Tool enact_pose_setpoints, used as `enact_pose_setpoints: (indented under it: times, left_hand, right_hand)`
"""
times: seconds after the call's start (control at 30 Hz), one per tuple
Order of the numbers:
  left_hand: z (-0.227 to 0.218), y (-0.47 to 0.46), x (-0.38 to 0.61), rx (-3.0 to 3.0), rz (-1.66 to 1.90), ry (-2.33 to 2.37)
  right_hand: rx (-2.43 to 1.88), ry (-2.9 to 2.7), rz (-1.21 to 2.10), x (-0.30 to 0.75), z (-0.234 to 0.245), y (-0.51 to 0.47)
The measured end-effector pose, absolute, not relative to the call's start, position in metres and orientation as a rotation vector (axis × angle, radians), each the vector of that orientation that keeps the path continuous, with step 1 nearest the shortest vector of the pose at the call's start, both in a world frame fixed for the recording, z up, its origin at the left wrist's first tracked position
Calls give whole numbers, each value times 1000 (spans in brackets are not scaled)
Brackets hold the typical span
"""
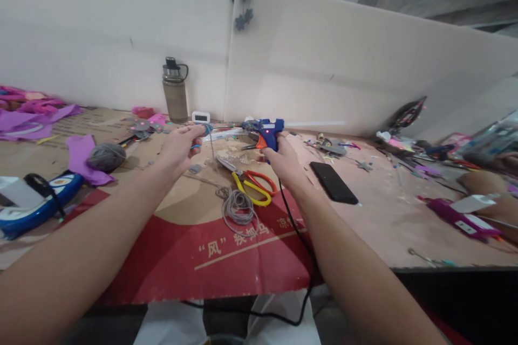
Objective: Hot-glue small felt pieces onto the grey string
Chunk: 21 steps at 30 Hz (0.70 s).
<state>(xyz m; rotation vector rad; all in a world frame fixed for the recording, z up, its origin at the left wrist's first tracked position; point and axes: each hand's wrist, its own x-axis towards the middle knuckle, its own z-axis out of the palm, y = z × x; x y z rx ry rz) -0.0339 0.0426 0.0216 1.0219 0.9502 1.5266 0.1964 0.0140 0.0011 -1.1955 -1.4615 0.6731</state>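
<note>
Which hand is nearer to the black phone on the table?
Right. The right hand, holding the blue glue gun, is left of and slightly beyond the black phone; the left hand is much farther left, past the scissors.

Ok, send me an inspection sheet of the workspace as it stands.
Surface: printed red-and-brown cardboard.
Job's things: blue glue gun, red light lit; grey strand.
Clutter: scissors, coiled yarn, black phone right of both.
Hands: right hand grips the glue gun; left hand seems to pinch the grey strand.
Cables: black cable descends past the cardboard's front edge.
Surroundings: bottle in front of white panels; another person's arm at far right.
</note>
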Motion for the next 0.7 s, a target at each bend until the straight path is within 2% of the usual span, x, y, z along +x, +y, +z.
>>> enact_pose_setpoints:
  times: [0.17, 0.7]
  left_hand:
    - [21, 41, -32, 1005, 1497, 944]
    - [19, 40, -27, 911, 1424, 962]
  right_hand:
    - [-947, -1496, 803, 170, 13, -11]
    - [-1048, -1680, 614, 172, 1, -10]
